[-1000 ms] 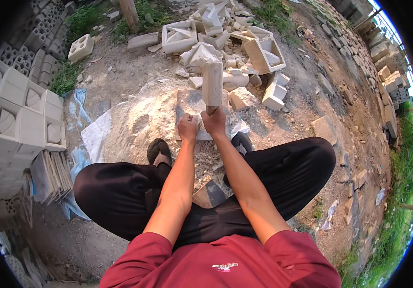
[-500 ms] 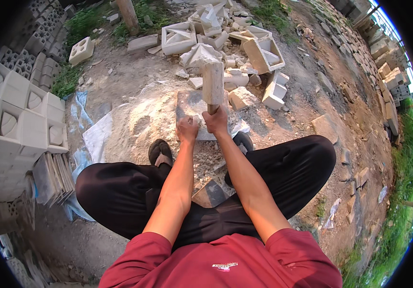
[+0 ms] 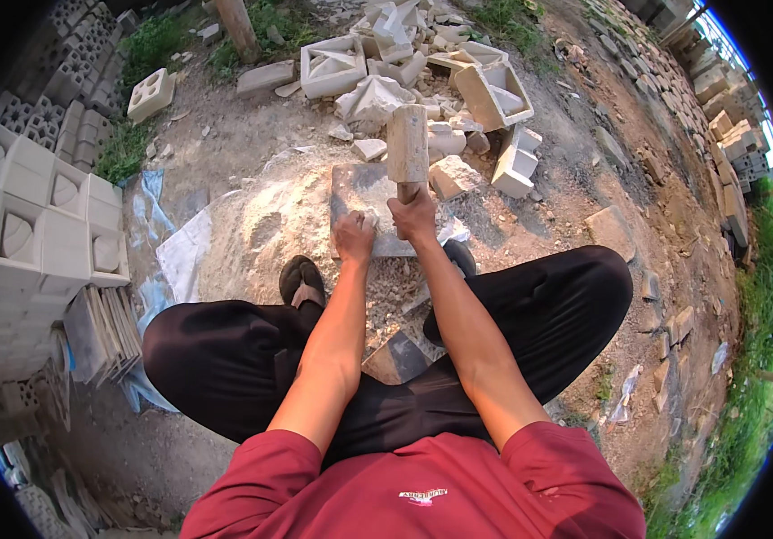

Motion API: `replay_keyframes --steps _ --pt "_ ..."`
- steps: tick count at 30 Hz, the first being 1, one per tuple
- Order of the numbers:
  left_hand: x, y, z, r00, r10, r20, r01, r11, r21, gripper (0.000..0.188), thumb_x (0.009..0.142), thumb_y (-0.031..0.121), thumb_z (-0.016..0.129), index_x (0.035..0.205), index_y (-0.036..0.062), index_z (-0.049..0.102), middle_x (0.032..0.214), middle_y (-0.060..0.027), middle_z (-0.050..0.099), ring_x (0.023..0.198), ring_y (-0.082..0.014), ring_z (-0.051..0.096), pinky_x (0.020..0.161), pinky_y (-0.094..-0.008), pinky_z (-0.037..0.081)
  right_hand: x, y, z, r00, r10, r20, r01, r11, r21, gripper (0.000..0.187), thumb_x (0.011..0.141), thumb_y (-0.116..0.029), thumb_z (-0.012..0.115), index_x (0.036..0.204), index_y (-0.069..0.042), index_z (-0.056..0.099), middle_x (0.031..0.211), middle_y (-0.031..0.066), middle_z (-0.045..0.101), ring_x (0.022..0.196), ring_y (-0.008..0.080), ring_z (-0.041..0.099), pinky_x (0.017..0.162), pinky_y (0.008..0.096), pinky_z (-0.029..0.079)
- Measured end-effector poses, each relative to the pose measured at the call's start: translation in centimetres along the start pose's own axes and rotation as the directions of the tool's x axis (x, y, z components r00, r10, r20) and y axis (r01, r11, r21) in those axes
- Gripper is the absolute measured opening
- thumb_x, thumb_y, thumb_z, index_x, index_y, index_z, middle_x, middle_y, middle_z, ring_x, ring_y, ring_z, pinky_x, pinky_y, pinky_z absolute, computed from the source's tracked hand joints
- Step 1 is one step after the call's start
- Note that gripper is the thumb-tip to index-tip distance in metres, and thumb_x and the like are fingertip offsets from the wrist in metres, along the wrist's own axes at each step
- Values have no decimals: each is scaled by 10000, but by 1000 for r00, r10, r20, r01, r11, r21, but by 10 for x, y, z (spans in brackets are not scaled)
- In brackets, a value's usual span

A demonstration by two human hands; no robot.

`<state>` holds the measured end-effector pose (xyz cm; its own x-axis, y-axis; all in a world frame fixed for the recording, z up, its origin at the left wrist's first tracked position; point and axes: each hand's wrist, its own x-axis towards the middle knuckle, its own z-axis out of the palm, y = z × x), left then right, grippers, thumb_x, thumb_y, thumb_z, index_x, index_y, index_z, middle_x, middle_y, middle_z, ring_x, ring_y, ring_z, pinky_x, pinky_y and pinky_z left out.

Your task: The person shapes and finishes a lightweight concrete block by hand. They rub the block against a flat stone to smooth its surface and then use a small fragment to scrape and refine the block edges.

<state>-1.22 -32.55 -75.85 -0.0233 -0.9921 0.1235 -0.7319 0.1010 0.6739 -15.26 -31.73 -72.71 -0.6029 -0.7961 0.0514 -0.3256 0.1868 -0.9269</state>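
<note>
A pale mallet point(image 3: 407, 144) is held by the right hand point(image 3: 412, 217), which is wrapped tight round its handle point(image 3: 408, 190), the head pointed to 12 o'clock. At 7 o'clock from the mallet head, the left hand point(image 3: 354, 235) is curled narrow over a flat dark slab point(image 3: 347, 187); whether anything is pinched in it cannot be told. Pale powder point(image 3: 247, 229) is heaped on the ground point(image 3: 216, 144) at 8 o'clock. Broken blocks point(image 3: 409, 68) are piled at 12 o'clock, beyond the mallet head. Farther out, white hollow blocks point(image 3: 65, 235) are stacked at 9 o'clock, and thin panels point(image 3: 99, 332) are leaned together at 8 o'clock.
</note>
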Motion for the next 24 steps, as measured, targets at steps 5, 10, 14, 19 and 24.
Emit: replay_keyframes --steps 5,10,14,19,24 --pt "9 8 -13 990 -78 118 74 997 35 285 798 312 708 922 57 738 943 -200 693 912 -366 646 817 -431 499 -50 25 -1 945 208 253 -114 934 -339 533 665 -314 740 1061 30 646 997 243 688 975 374 665 825 406 530" --pt "10 4 -15 983 -104 149 92 992 81 285 807 333 687 933 86 753 941 -180 702 901 -356 657 811 -441 506 -40 0 -14 931 184 314 -84 948 -307 486 664 -310 732 1044 -16 659 952 236 684 931 369 669 794 421 524" --pt "10 -3 -6 994 -54 98 46 996 77 277 813 341 674 890 83 742 911 -177 687 891 -353 642 820 -453 495 -24 -23 -14 992 30 126 -10 988 -156 442 672 -290 717 982 15 638 883 243 678 848 393 670 747 436 526" --pt "5 -3 -5 998 -51 40 49 997 60 275 811 336 684 877 75 734 907 -180 682 904 -360 635 820 -455 491 -35 -13 -12 991 91 103 -74 985 -156 486 675 -297 724 1013 35 616 898 252 679 879 372 680 745 433 526" --pt "9 -8 -12 981 -147 124 151 988 -17 274 803 344 699 887 86 742 911 -159 695 889 -345 648 799 -435 498 -53 17 -13 903 237 359 -113 935 -335 560 668 -320 730 1096 26 628 912 224 699 878 389 678 765 424 537"
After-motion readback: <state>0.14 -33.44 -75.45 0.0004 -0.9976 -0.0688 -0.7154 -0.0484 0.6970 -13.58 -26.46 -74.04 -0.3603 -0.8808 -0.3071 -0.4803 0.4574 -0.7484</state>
